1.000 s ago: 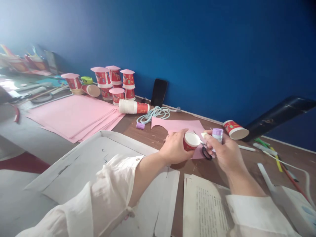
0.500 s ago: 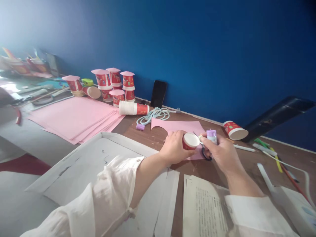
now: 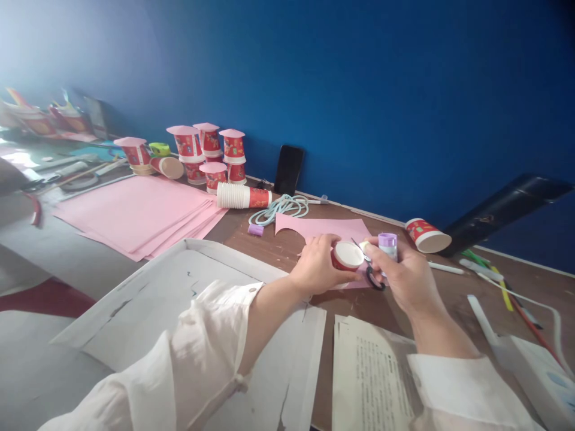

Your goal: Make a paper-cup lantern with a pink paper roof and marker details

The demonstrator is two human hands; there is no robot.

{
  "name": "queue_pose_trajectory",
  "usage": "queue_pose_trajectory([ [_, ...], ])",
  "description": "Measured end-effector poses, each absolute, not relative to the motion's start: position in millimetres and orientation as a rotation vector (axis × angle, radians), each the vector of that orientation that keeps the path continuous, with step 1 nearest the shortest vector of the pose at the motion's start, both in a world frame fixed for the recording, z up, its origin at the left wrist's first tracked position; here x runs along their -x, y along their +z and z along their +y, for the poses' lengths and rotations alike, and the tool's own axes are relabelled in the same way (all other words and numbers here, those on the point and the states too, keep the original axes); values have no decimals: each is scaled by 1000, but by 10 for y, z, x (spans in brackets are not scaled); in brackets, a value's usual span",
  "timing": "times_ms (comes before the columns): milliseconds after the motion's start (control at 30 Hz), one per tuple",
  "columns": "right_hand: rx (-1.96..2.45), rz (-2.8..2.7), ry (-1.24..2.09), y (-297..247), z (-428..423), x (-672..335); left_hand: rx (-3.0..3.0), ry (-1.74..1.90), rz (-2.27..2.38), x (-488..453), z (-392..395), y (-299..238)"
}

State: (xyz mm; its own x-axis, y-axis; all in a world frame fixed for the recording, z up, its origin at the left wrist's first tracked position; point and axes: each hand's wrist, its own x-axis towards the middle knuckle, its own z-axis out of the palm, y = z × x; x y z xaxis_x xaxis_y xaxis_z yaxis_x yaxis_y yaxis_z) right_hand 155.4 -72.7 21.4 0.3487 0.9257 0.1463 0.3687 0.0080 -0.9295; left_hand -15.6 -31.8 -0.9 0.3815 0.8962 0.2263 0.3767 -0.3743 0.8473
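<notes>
My left hand (image 3: 317, 266) is wrapped round a red paper cup (image 3: 348, 255), its pale round end turned up toward me. In my right hand (image 3: 411, 278) is a glue stick (image 3: 388, 246) with a purple end, held close to the cup's right rim. Scissors (image 3: 375, 279) with black handles lie under and beside my right fingers, on a cut sheet of pink paper (image 3: 332, 227). A loose purple cap (image 3: 256, 230) rests on the table to the left.
Red cups with pink paper tops (image 3: 186, 143) stand stacked at the back left, near nested cups (image 3: 242, 196) and pink sheets (image 3: 135, 212). A phone (image 3: 288, 170) leans on the wall by a coiled cord (image 3: 283, 208). Printed pages (image 3: 372, 377) lie in front; another cup (image 3: 426, 236) lies right.
The glue stick and my right hand have shifted very slightly to the right. My left hand still holds the cup in nearly the same place.
</notes>
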Motion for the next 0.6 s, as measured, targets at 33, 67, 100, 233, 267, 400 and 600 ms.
queue_pose_trajectory([
  [33, 1577, -1220, 667, 216, -724, -1557, -1930, 923, 1101, 151, -317, -10],
  [67, 1589, -1235, 672, 219, -722, -1560, -1939, 921, 1103, 149, -316, -10],
  [100, 1598, -1245, 675, 224, -721, -1564, -1949, 917, 1103, 148, -315, -8],
  [233, 1653, -1256, 650, 235, -722, -1587, -1983, 908, 1093, 161, -317, 7],
  [267, 1671, -1261, 630, 233, -724, -1596, -1986, 906, 1088, 168, -320, 10],
  [400, 1651, -1241, 575, 222, -728, -1624, -1998, 868, 1054, 191, -333, 9],
  [600, 1543, -1187, 640, 231, -738, -1600, -2014, 904, 1059, 184, -330, 11],
])
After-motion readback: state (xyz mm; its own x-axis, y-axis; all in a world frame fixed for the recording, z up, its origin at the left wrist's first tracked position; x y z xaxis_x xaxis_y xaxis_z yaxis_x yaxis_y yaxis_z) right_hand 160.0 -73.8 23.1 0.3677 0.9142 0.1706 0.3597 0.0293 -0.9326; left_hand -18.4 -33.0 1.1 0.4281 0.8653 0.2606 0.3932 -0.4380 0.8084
